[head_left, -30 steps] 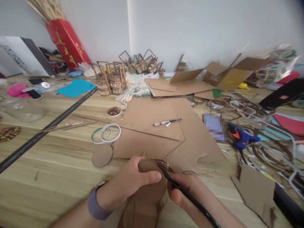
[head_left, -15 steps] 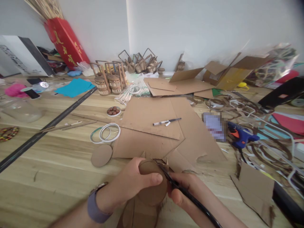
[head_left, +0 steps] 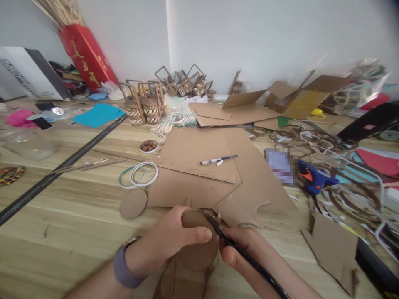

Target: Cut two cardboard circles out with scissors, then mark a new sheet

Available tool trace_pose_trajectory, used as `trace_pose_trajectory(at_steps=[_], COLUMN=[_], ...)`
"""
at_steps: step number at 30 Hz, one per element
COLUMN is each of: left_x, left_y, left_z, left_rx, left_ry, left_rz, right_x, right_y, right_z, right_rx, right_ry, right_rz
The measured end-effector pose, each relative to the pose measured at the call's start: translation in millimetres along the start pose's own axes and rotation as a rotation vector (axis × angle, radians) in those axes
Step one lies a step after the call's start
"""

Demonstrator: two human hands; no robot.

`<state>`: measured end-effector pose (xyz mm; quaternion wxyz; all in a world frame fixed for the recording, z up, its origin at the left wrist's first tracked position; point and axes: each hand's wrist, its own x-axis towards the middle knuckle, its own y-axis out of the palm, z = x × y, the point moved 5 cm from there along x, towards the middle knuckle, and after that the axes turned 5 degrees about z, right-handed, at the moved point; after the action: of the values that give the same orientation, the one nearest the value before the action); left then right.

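Near the bottom centre, my left hand (head_left: pixel 177 234) grips a piece of brown cardboard (head_left: pixel 201 253) with a round outline, its thumb lying across the top. My right hand (head_left: pixel 246 249) is closed around a long black-handled tool (head_left: pixel 255 265), which looks like scissors. The tool's tip meets the upper right edge of the cardboard, where a torn scrap sticks up. Its blades are mostly hidden. A loose cardboard disc (head_left: pixel 133 204) lies on the table to the left of my hands.
Cardboard sheets (head_left: pixel 193 187) lie ahead with a pen (head_left: pixel 218 160) on them. White rings (head_left: pixel 144 174) are left of them. A blue glue gun (head_left: pixel 316 178) and brown strips lie right. Small woven baskets (head_left: pixel 151 108) stand at the back.
My hands have barely moved. The scrap beside the tool's tip has shifted slightly, and the tool's tip sits a little further left.
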<state>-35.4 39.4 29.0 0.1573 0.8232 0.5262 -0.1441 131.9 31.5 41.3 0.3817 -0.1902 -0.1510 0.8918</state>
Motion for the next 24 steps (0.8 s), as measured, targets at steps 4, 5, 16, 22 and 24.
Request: trace_pose_trajectory(at_steps=[4,5,16,22,24], left_x=[-0.4,-0.5,1.3,0.3,-0.5], left_y=[0.8,0.7,-6.3,-1.6,-2.5], left_z=[-2.3,-2.5,6.2,-1.7,-1.1], left_rx=[0.018,0.021,0.083,0.118,0.115], left_ry=[0.006,0.003,-0.064,-0.026,-0.048], left_rz=[0.016,0.012,-0.043,-0.002,-0.035], right_x=[-0.7,-0.7,2.3,3.6,3.4], right_y=[0.1,0.2,-2.8,-2.1,-1.0], right_z=[0.2,0.1,-0.4,0.7,-0.6], right_rx=[-0.007,-0.007,0.051,0.088,0.065], right_ry=[-0.007,-0.006,0.043,0.045,0.033], right_rz=[0.006,0.007,0.065,0.042,0.032])
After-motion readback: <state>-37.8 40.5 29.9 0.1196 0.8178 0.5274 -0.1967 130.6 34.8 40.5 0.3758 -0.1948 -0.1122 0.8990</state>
